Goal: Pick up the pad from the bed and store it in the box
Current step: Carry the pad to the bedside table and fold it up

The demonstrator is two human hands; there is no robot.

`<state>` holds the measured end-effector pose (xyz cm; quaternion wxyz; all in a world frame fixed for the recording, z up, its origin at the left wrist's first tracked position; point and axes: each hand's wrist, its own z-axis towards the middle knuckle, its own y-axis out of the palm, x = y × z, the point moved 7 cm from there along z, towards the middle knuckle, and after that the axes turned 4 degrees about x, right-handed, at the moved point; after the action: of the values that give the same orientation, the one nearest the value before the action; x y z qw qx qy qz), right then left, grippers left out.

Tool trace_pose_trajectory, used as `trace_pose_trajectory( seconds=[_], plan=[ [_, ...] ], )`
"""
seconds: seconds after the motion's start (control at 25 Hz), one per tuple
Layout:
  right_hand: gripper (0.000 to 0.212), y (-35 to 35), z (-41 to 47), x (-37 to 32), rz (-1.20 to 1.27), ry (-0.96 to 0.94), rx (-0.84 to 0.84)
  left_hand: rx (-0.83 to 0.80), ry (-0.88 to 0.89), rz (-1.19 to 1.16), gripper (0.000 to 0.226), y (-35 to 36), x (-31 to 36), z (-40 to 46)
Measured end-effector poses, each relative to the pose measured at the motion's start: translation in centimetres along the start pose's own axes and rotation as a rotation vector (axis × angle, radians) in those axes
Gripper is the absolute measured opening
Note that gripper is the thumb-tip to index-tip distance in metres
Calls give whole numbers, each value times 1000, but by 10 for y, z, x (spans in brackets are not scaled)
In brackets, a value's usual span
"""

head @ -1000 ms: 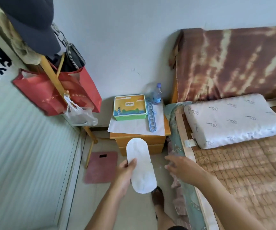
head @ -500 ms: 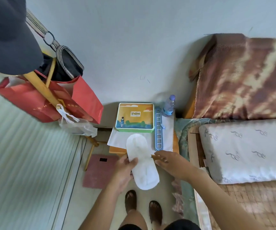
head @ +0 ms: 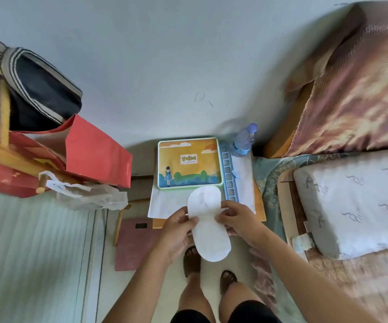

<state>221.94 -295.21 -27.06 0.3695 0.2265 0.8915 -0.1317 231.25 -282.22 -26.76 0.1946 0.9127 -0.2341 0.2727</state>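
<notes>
Brown mottled fabric covers the headboard end of the bed on my right, with a white pillow lying across the woven mat. Next size down is the little nightstand, its tabletop mostly under a white sheet of paper, pushed against the wall between the bed and a red bag hanging on the rack. On the tabletop sits the box, a tin with an orange-and-blue cartoon lid that looks fully closed, with a blue ladder-shaped plastic strip just beside it and a water bottle at the back corner.

The pad is off the bed and in the air in front of the nightstand, far end hanging just over the tabletop's near edge. My left hand is pinching its left edge around the middle, and my right hand is pinching the opposite edge.

So I'd say pickup's done and I'm mid-carry. Next bit is the annoying one: the lid's on, so I reckon one hand has to let go and open the box while the other keeps the floppy pad from drooping, maybe folding it to fit.
</notes>
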Motion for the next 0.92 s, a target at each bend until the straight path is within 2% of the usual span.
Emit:
trace_pose_trajectory(
  seconds=[0.08, 0.2, 0.32, 0.4, 0.56, 0.68, 0.8, 0.92],
  plan=[
    [19, -2, 20, 5, 16, 10, 81, -7, -37, -12, 25, -5, 4, 21],
    [27, -3, 48, 13, 56, 35, 133, -6, -142, -151, 24, -7, -2, 50],
    [30, -5, 72, 22, 99, 60, 155, -46, -235, -228, 42, -8, -17, 77],
    [31, -4, 89, 34, 157, 74, 167, -57, -251, -139, 40, -9, -30, 96],
    [24, 6, 120, 66, 335, 180, 190, 64, -185, 321, 33, -15, -49, 132],
    [15, 17, 130, 93, 433, 286, 187, 214, -59, 355, 30, -25, -51, 151],
    [3, 29, 142, 113, 361, 362, 154, 315, 10, 337, 29, -38, -55, 172],
    [12, 31, 162, 127, 229, 381, 244, 349, 37, 408, 33, -45, -65, 188]
  ],
)
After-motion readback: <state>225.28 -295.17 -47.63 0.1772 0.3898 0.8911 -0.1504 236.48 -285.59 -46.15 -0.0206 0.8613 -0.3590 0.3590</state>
